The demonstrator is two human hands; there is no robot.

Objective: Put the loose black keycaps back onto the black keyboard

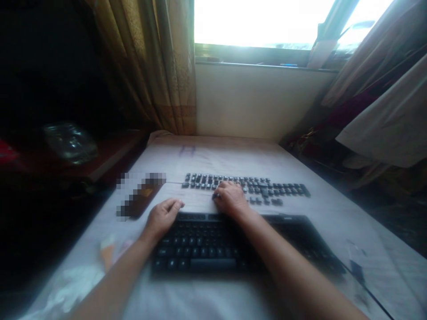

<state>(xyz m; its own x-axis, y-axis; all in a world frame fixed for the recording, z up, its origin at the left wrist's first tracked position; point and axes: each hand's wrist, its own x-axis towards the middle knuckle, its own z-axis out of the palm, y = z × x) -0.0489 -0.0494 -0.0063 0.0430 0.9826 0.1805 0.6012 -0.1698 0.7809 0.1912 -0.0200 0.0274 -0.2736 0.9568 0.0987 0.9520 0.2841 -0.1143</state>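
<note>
Left hand (163,218) is resting, thumb against curled fingers, by the upper-left corner of the black keyboard (213,247); right hand (232,197) is leaning over keycaps (265,193) lying in rows beyond. Blur is keeping me from telling its grip.

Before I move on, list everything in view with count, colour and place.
Keyboard: 1, black, on the sheet in front
Loose keycaps: many, blurred, dark, in rows beyond the keyboard
Partly pixelated object: 1, dark brown, left of the keycaps
Small object: 1, orange and white, near left forearm
Cable: 1, black, lower right
Sheet: 1, whitish, under these
Clear plastic: 1 piece, far left
Curtain: 1, gold, upper left
Window: 1, bright, top
Wall: 1, pale, below window
Hanging cloth: 1 pale piece, right
Left hand: 1, bare, keyboard's far-left corner
Right hand: 1, bare, at the keycaps
</note>
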